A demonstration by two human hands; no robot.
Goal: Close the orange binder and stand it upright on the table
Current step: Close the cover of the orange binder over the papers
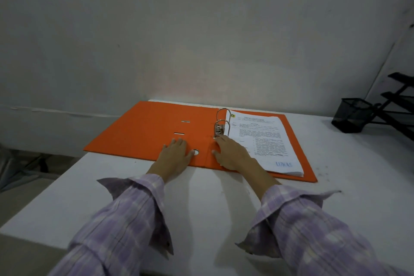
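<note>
The orange binder (143, 130) lies open and flat on the white table (201, 204), its left cover hanging over the table's left edge. Metal rings (223, 122) stand up near the spine, and a stack of printed paper (264, 141) sits on the right cover. My left hand (177, 154) rests flat on the left cover beside the spine's round hole, fingers spread. My right hand (233, 154) lies flat on the spine and the paper's near left corner, its fingertips just below the lever of the rings. Neither hand grips anything.
A black mesh pen cup (351, 116) and a black wire rack (398, 105) stand at the table's far right. A grey wall runs close behind the binder. The floor drops away left of the table edge.
</note>
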